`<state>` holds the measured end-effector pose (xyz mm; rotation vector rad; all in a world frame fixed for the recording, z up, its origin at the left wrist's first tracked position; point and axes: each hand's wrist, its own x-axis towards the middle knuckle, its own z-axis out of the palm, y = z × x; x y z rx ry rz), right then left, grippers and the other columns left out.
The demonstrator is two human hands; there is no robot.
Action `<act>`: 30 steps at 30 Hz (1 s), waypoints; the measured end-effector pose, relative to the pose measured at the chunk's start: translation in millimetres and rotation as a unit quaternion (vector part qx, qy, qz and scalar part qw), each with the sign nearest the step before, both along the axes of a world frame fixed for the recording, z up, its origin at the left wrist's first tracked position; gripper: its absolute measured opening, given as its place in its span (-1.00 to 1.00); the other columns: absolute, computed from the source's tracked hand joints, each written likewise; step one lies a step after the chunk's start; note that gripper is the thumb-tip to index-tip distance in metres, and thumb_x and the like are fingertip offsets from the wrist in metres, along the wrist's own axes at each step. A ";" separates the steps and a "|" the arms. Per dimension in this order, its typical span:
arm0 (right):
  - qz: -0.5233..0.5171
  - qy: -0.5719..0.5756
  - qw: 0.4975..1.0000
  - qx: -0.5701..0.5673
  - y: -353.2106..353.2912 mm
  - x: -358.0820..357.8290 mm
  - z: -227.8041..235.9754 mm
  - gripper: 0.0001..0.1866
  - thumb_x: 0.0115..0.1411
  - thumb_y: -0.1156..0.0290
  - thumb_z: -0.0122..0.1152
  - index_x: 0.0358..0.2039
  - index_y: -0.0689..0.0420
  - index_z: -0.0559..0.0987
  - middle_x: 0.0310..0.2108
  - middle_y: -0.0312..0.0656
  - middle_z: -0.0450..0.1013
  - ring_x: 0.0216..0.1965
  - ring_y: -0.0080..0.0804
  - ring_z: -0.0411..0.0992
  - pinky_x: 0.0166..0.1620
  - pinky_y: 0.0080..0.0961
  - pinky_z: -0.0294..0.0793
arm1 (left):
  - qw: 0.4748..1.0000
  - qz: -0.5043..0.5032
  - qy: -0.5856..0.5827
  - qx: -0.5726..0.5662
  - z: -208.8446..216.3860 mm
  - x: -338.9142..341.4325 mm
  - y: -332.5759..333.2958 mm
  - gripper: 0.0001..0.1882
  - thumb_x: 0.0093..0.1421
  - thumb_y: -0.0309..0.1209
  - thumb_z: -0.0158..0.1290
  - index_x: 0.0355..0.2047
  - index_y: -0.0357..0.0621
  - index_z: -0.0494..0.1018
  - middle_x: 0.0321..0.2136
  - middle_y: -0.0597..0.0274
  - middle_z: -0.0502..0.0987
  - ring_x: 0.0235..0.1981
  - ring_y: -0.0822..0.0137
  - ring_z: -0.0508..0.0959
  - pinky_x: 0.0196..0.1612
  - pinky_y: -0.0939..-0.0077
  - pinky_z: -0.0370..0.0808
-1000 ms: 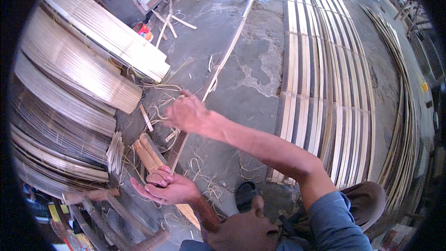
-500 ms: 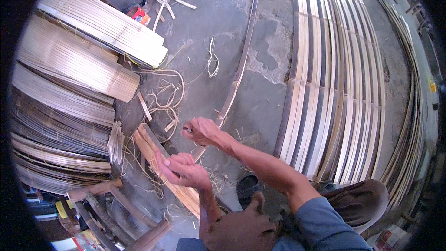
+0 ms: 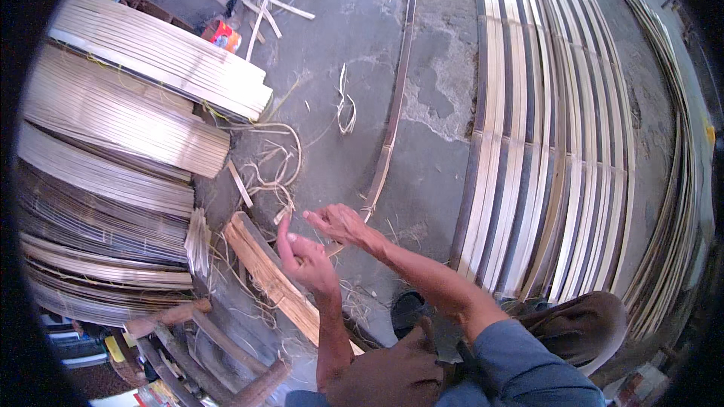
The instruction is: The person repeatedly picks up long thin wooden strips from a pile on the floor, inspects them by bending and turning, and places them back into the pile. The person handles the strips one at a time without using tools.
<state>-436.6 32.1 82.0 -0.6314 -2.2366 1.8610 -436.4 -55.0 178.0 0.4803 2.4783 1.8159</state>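
Note:
My left hand (image 3: 308,262) is raised with its index finger stretched up and the other fingers curled, and nothing shows in it. Just beyond it to the right, my right hand (image 3: 341,224) points leftward, fingers partly extended, also with nothing visible in it. The hands are close but apart. Beneath them lies a thick split wooden block (image 3: 268,275), running toward my knees. A long, narrow bamboo strip (image 3: 398,90) stretches across the floor from the far side, its near end passing under my right hand and wrist.
Stacks of bamboo slats (image 3: 143,113) line the left side. Long bamboo strips (image 3: 513,105) lie in parallel on the right, with a thin bundle (image 3: 671,158) beyond. Curled fibre scraps (image 3: 279,166) litter the concrete floor (image 3: 317,38). A wooden stool frame (image 3: 226,343) stands lower left.
My left hand has risen slightly and moved away from the wooden block, its index finger straighter. My right hand has shifted slightly right and nearer, its fingers less curled. The view has turned slightly.

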 end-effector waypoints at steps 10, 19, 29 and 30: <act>0.176 0.075 0.921 0.339 -41.9 23.3 64.0 -0.31 0.26 -0.17 -0.20 -0.69 0.16 0.54 -0.66 -0.01 0.46 -0.58 0.00 0.47 -0.45 -0.18 0.46 | 0.985 0.076 -0.042 0.146 -31.3 22.5 -189.5 -0.45 0.35 -0.11 -0.37 0.14 -0.30 0.21 0.00 -0.01 0.32 -0.13 0.19 0.41 0.03 0.31 0.31; 0.222 0.237 0.885 0.332 -218.8 74.7 -22.3 -0.71 0.21 0.12 -0.03 -0.31 0.05 0.52 -0.39 -0.14 0.51 -0.39 -0.18 0.52 -0.19 -0.14 0.46 | 0.883 -0.337 0.012 -0.328 -27.7 -27.4 20.4 -0.28 0.27 0.00 -0.09 0.20 -0.38 0.13 0.10 -0.24 0.32 0.18 -0.04 0.28 0.22 0.20 0.18; 0.499 -0.036 0.855 0.137 -156.7 118.3 27.0 -0.41 0.20 0.03 0.07 0.23 -0.18 0.25 0.29 -0.36 0.10 0.31 -0.45 0.00 0.33 -0.33 -0.06 | 0.812 -0.424 -0.360 -0.177 -130.6 -16.9 58.5 -0.51 0.23 0.06 -0.04 -0.17 -0.13 0.28 -0.53 0.07 0.50 -0.63 0.29 0.55 -0.54 0.45 0.56; 0.496 -0.038 0.856 0.140 -152.6 119.0 28.9 -0.41 0.20 0.03 0.07 0.23 -0.18 0.25 0.29 -0.36 0.10 0.31 -0.45 0.00 0.33 -0.33 -0.06 | 0.804 -0.425 -0.383 -0.164 -138.4 -20.8 52.6 -0.48 0.22 0.06 -0.02 -0.10 -0.13 0.26 -0.53 0.06 0.51 -0.61 0.26 0.56 -0.51 0.42 0.58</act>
